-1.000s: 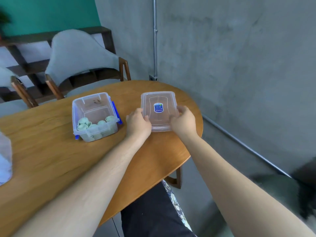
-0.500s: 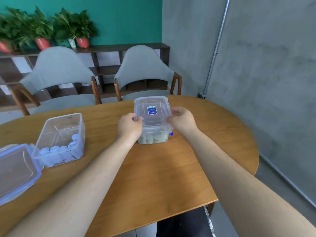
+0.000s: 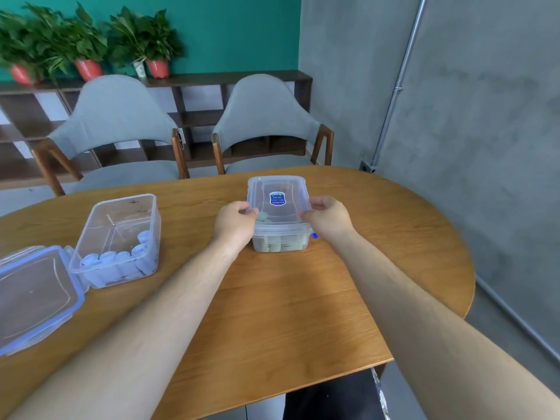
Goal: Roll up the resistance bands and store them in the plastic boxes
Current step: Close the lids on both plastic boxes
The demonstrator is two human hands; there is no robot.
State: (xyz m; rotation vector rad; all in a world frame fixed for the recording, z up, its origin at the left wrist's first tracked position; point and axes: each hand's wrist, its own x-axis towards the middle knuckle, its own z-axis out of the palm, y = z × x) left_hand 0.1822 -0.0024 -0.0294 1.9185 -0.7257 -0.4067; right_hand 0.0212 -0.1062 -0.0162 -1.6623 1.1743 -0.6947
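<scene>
Wooden table (image 3: 272,313) is bearing the clear box (image 3: 285,234) of rolled green bands (image 3: 269,247), long axis running away from the person; the lid (image 3: 277,189) is sitting on top, left hand (image 3: 236,222) and right hand (image 3: 328,219) gripping its long edges.

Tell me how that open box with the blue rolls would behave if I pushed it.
The open box would probably slide, not tip: it sits low and wide on the smooth table. Likely light: thin clear plastic. Its blue rolls fill only the near end, so may shift.
</scene>
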